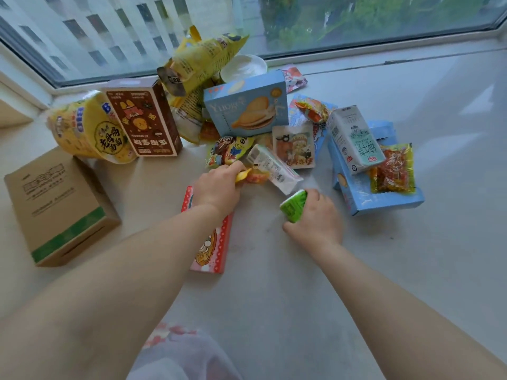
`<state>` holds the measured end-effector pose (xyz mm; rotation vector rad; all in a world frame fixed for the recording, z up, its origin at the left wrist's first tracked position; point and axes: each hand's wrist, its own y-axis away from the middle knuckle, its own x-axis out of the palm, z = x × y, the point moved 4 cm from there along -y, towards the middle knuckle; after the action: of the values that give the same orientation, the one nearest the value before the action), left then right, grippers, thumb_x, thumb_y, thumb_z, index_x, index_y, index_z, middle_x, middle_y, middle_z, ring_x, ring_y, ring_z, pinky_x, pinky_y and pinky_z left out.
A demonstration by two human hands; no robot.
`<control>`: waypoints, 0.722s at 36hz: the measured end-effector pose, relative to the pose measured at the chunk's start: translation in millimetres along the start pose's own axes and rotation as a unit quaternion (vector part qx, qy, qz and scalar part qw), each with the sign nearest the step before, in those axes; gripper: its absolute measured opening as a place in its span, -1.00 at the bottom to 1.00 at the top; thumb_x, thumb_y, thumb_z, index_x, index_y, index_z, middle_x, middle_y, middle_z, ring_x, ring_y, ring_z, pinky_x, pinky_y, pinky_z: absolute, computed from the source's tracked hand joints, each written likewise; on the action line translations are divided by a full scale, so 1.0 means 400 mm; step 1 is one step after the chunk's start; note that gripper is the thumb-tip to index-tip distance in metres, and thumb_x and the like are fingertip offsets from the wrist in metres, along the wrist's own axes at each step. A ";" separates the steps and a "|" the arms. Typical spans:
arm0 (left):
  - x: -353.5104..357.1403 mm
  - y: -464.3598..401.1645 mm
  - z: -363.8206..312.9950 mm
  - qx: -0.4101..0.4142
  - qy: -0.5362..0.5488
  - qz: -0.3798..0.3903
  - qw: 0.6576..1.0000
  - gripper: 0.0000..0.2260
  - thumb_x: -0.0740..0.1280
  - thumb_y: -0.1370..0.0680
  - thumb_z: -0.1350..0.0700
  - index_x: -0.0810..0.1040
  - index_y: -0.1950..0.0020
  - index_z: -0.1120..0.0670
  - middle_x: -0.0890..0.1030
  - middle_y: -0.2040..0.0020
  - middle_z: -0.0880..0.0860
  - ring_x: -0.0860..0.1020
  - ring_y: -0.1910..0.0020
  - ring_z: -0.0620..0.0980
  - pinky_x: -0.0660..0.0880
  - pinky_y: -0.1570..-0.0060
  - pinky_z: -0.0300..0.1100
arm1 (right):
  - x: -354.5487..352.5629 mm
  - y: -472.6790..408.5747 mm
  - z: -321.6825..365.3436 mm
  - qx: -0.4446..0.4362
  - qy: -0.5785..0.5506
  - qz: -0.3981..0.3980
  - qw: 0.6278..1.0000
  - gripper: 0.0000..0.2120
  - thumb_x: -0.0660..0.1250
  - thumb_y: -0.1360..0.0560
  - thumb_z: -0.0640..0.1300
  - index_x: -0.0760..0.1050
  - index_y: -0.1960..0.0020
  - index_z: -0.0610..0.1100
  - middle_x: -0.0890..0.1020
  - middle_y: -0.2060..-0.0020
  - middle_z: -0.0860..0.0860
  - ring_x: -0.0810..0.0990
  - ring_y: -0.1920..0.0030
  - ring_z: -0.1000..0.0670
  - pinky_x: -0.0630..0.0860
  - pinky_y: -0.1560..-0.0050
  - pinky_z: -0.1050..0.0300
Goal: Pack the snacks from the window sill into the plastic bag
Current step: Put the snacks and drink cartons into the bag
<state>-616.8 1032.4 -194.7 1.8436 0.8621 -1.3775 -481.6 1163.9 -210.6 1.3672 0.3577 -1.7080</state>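
Left hand [216, 187] at frame centre pinches a yellow-orange snack packet [251, 176]. Right hand [318, 218] grips a green packet [294, 205], fingers curled round it.

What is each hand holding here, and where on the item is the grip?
Left hand pinches a small yellow-orange snack packet by its near end. Right hand wraps round the green packet, leaving its far end showing.

Pale window sill [411, 256] w/ cardboard box [59, 207], brown carton [144, 119], pink box [212, 245], blue box [365, 193], misc snack packets [293, 145].
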 end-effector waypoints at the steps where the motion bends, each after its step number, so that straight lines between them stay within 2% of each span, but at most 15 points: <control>1: -0.008 -0.002 0.006 -0.008 0.015 0.000 1.000 -0.83 0.23 -0.60 0.01 0.46 -0.18 -0.07 0.59 -0.06 0.03 0.54 -0.01 0.16 0.43 0.13 -0.08 | -0.011 -0.003 0.008 -0.020 -0.002 -0.016 1.000 -0.39 0.42 -0.32 0.00 0.31 -0.28 -0.18 0.46 -0.16 -0.09 0.39 -0.19 -0.11 0.34 -0.14 0.11; 5: -0.027 -0.018 0.028 -0.042 0.056 -0.002 0.998 -0.74 0.29 -0.56 0.01 0.41 -0.25 -0.07 0.61 -0.08 0.11 0.55 -0.03 0.20 0.45 0.05 -0.04 | -0.048 -0.035 0.049 -0.083 -0.008 -0.037 0.996 -0.35 0.45 -0.29 0.02 0.32 -0.27 -0.21 0.39 -0.17 -0.11 0.32 -0.18 -0.10 0.27 -0.14 0.15; 8: -0.033 -0.034 0.053 -0.119 0.137 -0.010 0.983 -0.61 0.37 -0.51 -0.01 0.40 -0.31 -0.08 0.59 -0.14 0.09 0.53 -0.11 0.19 0.48 -0.08 -0.02 | -0.064 -0.070 0.078 -0.087 -0.025 -0.023 0.996 -0.30 0.47 -0.29 0.08 0.32 -0.30 -0.20 0.36 -0.19 -0.10 0.30 -0.21 -0.10 0.27 -0.18 0.12; 12: -0.046 -0.066 0.073 -0.190 0.285 -0.022 0.939 -0.70 0.43 -0.47 -0.02 0.57 -0.17 0.05 0.63 -0.05 0.06 0.57 -0.08 0.08 0.51 -0.10 -0.08 | -0.100 -0.133 0.095 -0.040 -0.067 -0.031 0.996 -0.29 0.44 -0.30 0.19 0.36 -0.27 -0.22 0.38 -0.18 -0.11 0.29 -0.24 -0.09 0.27 -0.22 0.12; 15: -0.050 -0.097 0.094 -0.247 0.378 -0.036 0.892 -0.64 0.44 -0.47 -0.03 0.56 -0.20 0.09 0.59 0.00 0.05 0.54 -0.05 0.05 0.46 -0.08 -0.14 | -0.118 -0.193 0.098 0.025 -0.129 -0.014 0.991 -0.22 0.38 -0.32 0.29 0.37 -0.31 -0.24 0.35 -0.26 -0.15 0.26 -0.32 -0.12 0.25 -0.31 0.06; 19: -0.023 -0.147 0.118 -0.311 0.351 -0.011 0.883 -0.48 0.44 -0.44 -0.11 0.48 -0.29 0.14 0.54 -0.19 0.10 0.51 -0.18 0.11 0.40 -0.03 -0.15 | -0.100 -0.250 0.105 0.076 -0.146 0.055 0.985 -0.09 0.33 -0.33 0.35 0.19 -0.48 -0.15 0.11 -0.47 -0.11 0.05 -0.47 -0.16 0.13 -0.41 -0.08; 22: 0.010 -0.182 0.141 -0.348 0.325 0.021 0.879 -0.30 0.45 -0.39 -0.19 0.39 -0.38 0.19 0.46 -0.28 0.14 0.50 -0.20 0.13 0.45 -0.12 -0.10 | -0.078 -0.282 0.107 0.123 -0.200 0.086 0.968 -0.12 0.33 -0.36 0.33 0.13 -0.52 -0.05 -0.06 -0.51 -0.15 -0.08 -0.50 -0.24 0.01 -0.44 -0.19; 24: 0.028 -0.201 0.154 -0.351 0.288 0.033 0.890 -0.28 0.44 -0.39 -0.22 0.38 -0.38 0.20 0.46 -0.27 0.17 0.50 -0.18 0.13 0.47 -0.18 -0.04 | -0.072 -0.306 0.106 0.166 -0.208 0.068 0.962 -0.18 0.34 -0.37 0.30 0.19 -0.48 -0.04 -0.03 -0.50 -0.17 -0.02 -0.48 -0.27 0.07 -0.43 -0.17; 26: 0.045 -0.211 0.167 -0.359 0.247 0.040 0.899 -0.28 0.44 -0.38 -0.23 0.38 -0.36 0.20 0.45 -0.27 0.18 0.48 -0.21 0.15 0.46 -0.21 0.01 | -0.072 -0.327 0.108 0.205 -0.188 0.045 0.960 -0.16 0.32 -0.35 0.30 0.21 -0.47 -0.11 0.02 -0.48 -0.21 0.07 -0.46 -0.29 0.19 -0.42 -0.15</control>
<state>-717.0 1026.3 -237.3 1.5966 1.3114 -0.4068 -610.5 1220.5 -208.3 1.2762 -0.2843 -1.9852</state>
